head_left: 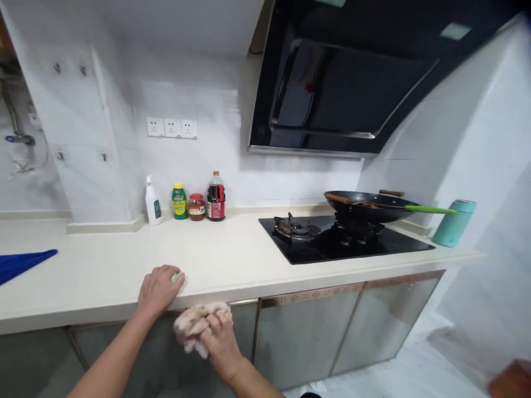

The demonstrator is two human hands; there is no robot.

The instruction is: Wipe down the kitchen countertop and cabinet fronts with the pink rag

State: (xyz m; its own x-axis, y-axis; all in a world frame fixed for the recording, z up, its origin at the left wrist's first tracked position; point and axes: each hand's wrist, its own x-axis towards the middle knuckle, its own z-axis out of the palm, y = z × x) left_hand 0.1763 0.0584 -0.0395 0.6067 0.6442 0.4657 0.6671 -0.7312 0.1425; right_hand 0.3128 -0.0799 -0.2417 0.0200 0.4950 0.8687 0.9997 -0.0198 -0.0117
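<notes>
My left hand (161, 288) rests on the front edge of the cream countertop (224, 251). Its palm faces down, the fingers loosely bent with nothing in them. Lower and to the right, my right hand (224, 340) grips a crumpled, pale, stained rag (197, 325). The rag is just below the counter's edge, in front of the grey cabinet doors (307, 331). I cannot tell whether it touches them.
Along the wall stand a white spray bottle (152, 204), a green bottle (180, 203), a red-lidded jar (196, 208) and a dark sauce bottle (216, 200). Rightward are a gas stove (319, 243), a wok (369, 207) and a teal canister (454, 225). Blue cloth (25, 262) lies left.
</notes>
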